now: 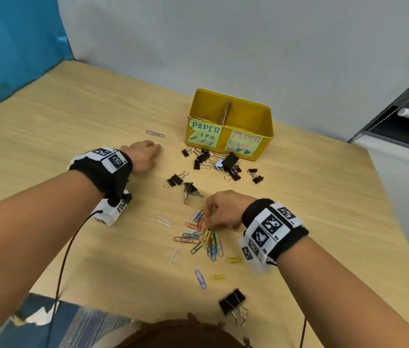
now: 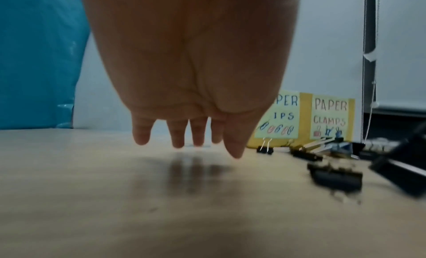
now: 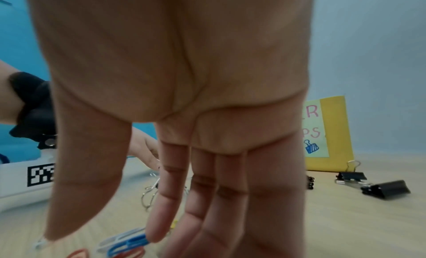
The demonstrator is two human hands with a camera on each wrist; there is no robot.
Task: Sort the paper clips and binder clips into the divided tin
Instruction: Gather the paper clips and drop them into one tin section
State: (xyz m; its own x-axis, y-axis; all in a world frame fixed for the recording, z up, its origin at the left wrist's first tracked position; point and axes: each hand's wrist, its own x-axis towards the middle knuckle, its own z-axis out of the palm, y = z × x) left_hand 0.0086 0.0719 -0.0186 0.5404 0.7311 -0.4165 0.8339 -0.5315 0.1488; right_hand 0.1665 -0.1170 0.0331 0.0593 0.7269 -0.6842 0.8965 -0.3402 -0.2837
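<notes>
The yellow divided tin (image 1: 267, 126) stands at the back of the table, labelled for paper clips on its left half and clamps on its right (image 2: 329, 116) (image 3: 336, 130). A few gold clips lie in its left compartment. Black binder clips (image 1: 213, 162) (image 2: 334, 176) (image 3: 387, 189) are scattered in front of it. Coloured paper clips (image 1: 198, 234) (image 3: 129, 243) are piled nearer me. My right hand (image 1: 219, 209) (image 3: 175, 198) reaches down with straight fingers, the index tip touching the pile. My left hand (image 1: 145, 153) (image 2: 198, 134) hovers empty, fingers hanging, just short of a lone paper clip (image 1: 155, 133).
One big binder clip (image 1: 232, 301) lies near the table's front edge, two more (image 1: 182, 184) between my hands. Loose paper clips (image 1: 199, 278) spread toward me. A blue panel (image 1: 10, 46) bounds the left, a grey wall the back, a white cabinet (image 1: 404, 172) the right.
</notes>
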